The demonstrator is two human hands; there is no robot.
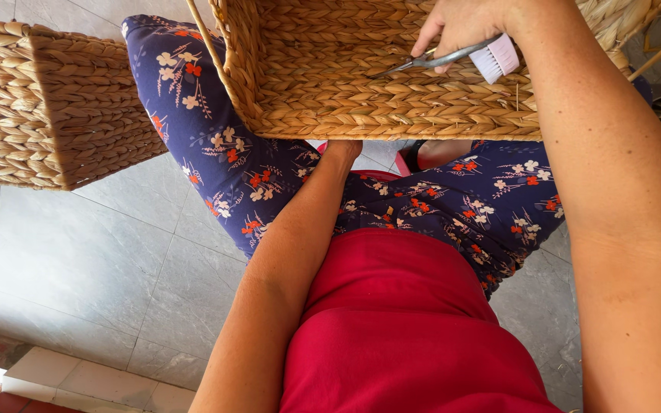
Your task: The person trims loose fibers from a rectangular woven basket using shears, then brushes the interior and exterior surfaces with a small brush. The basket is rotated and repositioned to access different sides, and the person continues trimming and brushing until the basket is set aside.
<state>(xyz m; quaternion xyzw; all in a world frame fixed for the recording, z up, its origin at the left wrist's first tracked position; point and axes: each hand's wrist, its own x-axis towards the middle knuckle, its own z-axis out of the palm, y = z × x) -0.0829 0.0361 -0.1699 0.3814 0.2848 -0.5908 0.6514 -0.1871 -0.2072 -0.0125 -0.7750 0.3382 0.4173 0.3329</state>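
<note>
A woven basket (392,92) of braided straw-coloured fibre is resting on the lap, up at the top middle of the view, its side wall facing the camera. Small scissors (430,60) with pale pink handles are held flat against that wall, blades pointing left. They're gripped by the right hand (464,23), fingers curled shut around the handles. The left hand (343,147) is tucked under the basket's bottom edge, so only the wrist end is seen; whether those fingers are open or closed can't be told. Below the basket, navy trousers (254,176) with a red and white flower print are seen, and a red top (399,321) nearer the camera. A second woven basket (47,107) is sat off to the left on the grey tiled floor (93,268), well apart from the first.
</note>
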